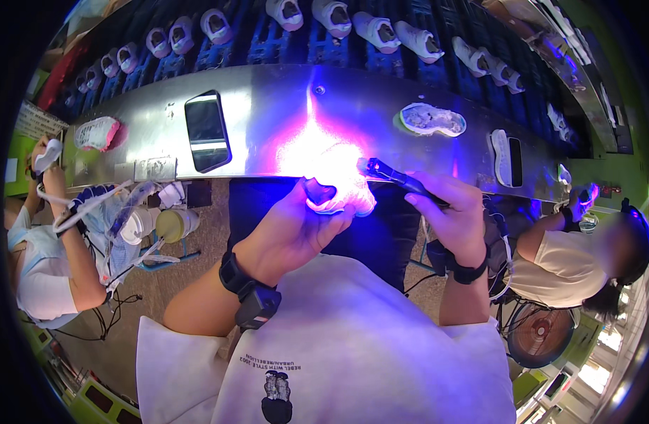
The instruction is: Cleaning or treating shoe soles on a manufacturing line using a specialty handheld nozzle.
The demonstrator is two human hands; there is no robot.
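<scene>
My left hand (pixel 286 230) is closed round a small light-coloured shoe (pixel 361 200), held at the bench's near edge. Its dark opening faces my palm, and a violet-white glare washes out much of its upper side. A brush (pixel 402 179) with a black handle is pinched in the fingers of my right hand (pixel 455 212). The brush tip meets the shoe's right side within the glare, so exact contact is hard to see. Beyond my right hand, a shoe sole (pixel 432 120) with a pale, patchy inside lies on the bench.
A metal bench (pixel 268 92) spans the front, with a phone (pixel 206 131) and a pink-edged shoe part (pixel 97 133) at left. White shoes (pixel 375 32) line a slatted conveyor behind it. One person (pixel 52 261) sits left, another (pixel 572 261) right. A fan (pixel 541 332) stands lower right.
</scene>
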